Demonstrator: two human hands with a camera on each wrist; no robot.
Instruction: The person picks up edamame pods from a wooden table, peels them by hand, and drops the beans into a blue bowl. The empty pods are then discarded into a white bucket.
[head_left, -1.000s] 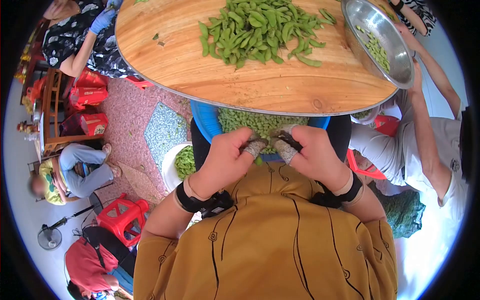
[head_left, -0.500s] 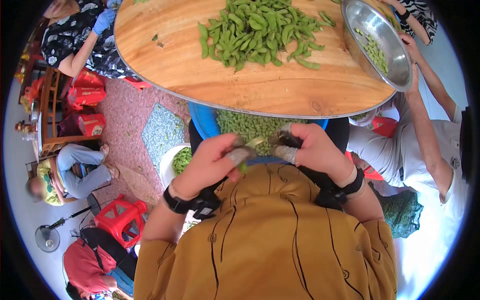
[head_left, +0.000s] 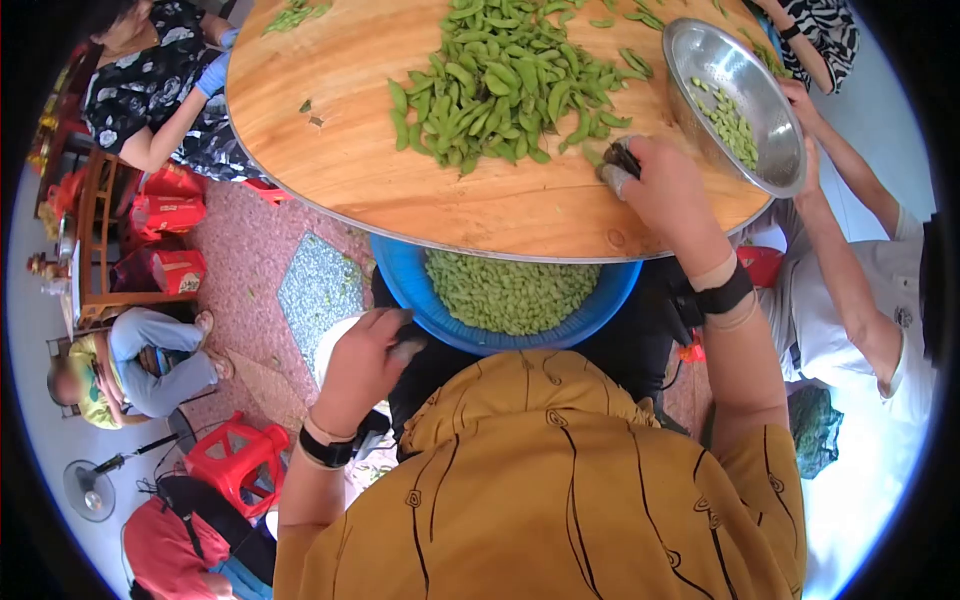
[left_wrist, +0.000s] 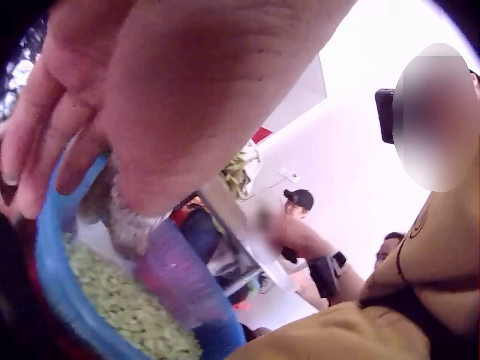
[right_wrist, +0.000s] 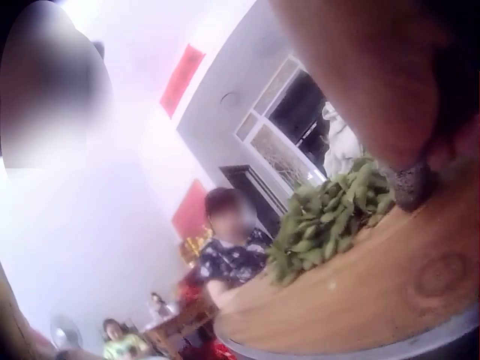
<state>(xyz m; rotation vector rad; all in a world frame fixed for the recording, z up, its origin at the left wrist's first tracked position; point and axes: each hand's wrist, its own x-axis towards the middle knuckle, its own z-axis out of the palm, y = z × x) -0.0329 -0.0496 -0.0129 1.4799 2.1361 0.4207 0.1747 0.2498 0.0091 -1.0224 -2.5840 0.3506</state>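
Observation:
Above the floor, left of the blue basin [head_left: 400,290], hangs the left hand [head_left: 362,362], its wrapped thumb and fingers loosely bent with nothing seen between them. In the left wrist view the same hand [left_wrist: 112,105] is beside the basin of shelled beans [left_wrist: 127,300]. The right hand [head_left: 662,190] reaches over the wooden table [head_left: 350,170], wrapped fingertips low at the right edge of a heap of green pods [head_left: 500,80]. Whether a fingertip touches a pod is unclear. In the right wrist view a wrapped digit is at the table surface beside the pods [right_wrist: 330,217].
A metal colander [head_left: 780,150] with some beans tilts at the table's right, held by another person. A white bucket [head_left: 330,345] stands left of the basin. Red stools [head_left: 240,460] and several seated people are around.
The hands have parted from over the basin. The left moved left and down, and the pod it held is gone from view; the right moved up and right onto the table by the heap.

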